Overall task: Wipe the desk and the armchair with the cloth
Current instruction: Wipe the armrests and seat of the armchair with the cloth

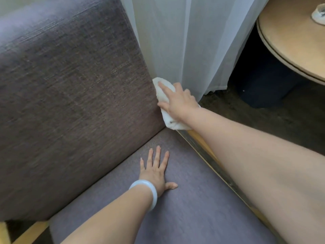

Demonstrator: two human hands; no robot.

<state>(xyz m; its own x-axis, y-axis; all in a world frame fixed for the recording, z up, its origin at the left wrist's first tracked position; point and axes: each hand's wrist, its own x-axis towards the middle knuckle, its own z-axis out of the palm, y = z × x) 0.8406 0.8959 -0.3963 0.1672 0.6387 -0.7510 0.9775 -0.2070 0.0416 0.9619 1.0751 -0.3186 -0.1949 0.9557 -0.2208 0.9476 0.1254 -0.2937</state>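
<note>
One view only: wide-angle head cam, looking forward and steeply down, close over the grey-purple woven-fabric armchair (70, 85). Left hand (156, 171) nearest the lens, low centre; right hand (177, 101) beyond it, mid-frame; sheer white curtain (184, 41) behind the right hand.

No text or label is legible; dark marks on the white object (319, 14) are blurred.
</note>
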